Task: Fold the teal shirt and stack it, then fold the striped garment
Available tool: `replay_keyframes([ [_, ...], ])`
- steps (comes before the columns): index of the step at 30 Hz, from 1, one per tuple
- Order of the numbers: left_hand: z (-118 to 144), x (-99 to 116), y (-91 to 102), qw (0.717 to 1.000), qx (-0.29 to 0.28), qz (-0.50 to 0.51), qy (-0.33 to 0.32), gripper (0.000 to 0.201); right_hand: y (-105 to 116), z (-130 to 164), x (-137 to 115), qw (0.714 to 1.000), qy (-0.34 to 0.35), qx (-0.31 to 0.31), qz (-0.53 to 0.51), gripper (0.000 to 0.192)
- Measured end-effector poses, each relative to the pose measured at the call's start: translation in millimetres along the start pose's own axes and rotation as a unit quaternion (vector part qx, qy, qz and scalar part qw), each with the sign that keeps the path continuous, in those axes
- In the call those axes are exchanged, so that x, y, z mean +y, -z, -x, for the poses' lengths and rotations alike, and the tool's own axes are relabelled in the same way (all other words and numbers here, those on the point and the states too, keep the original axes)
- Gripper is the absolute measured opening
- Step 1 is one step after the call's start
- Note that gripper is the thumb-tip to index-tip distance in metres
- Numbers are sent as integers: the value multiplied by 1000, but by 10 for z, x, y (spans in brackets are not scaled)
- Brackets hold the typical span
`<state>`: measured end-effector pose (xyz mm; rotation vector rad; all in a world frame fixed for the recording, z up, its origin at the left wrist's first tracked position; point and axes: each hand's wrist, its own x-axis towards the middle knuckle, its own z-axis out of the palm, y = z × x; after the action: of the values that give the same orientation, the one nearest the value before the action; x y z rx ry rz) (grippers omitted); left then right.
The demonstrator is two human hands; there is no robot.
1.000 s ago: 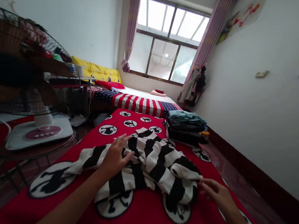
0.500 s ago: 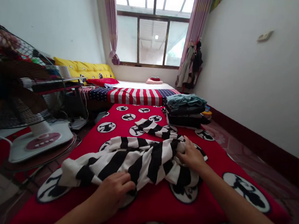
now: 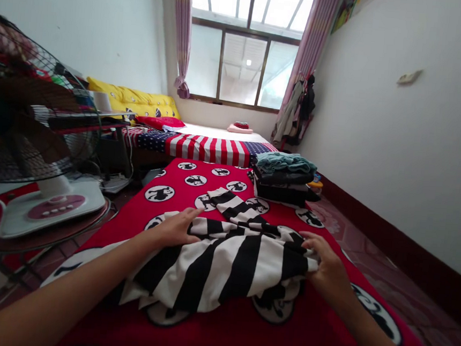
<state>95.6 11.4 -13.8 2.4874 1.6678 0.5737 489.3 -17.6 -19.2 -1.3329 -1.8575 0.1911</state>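
The left hand (image 3: 175, 228) now lies flat and open on the striped garment (image 3: 222, 264), having shifted from its near hem to ten o'clock. The right hand (image 3: 327, 265) pinches the edge at three o'clock. The cloth lies flatter on the red bed cover (image 3: 198, 173); folded clothes (image 3: 284, 178) sit at one o'clock.

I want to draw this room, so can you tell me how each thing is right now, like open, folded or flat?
Striped garment: partly folded, lying on the red cloth.
Left hand: flat on the garment's left edge.
Right hand: fingers on the garment's right edge.
Red cloth: spread flat.
Clothes stack: folded, piled neatly.
Fan: standing upright; whether it spins, cannot tell.
Curtains: drawn open.
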Motion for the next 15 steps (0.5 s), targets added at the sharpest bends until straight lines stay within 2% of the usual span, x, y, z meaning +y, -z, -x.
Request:
replay_keyframes([
  [3,126,-27,-68,996,-68,-44,-36,30,117,94,51,989,-74,-127,-11,18],
  [5,237,49,29,990,-92,-81,-66,16,202,95,19,981,-94,-167,-26,17],
  [8,210,131,412,980,-134,-113,-90,15,308,-149,-144,976,-99,-193,-35,15],
  [10,-7,94,772,980,-133,-131,-71,11,296,-521,-281,971,-81,-223,-33,8],
  [11,-160,50,956,985,-91,-140,-41,21,251,-750,-345,968,-81,-232,-43,7],
  [12,-323,-1,1130,988,-42,-149,-22,38,182,-989,-402,972,-96,-204,-70,7],
  [13,-477,-51,1282,987,20,-160,8,42,92,-1217,-451,978,-106,-150,-97,9],
  [14,-606,-93,1401,976,119,-176,49,54,-12,-1416,-492,987,-93,-60,-115,12],
  [15,-698,-120,1476,963,183,-184,67,60,-125,-1567,-523,990,-65,30,-120,19],
])
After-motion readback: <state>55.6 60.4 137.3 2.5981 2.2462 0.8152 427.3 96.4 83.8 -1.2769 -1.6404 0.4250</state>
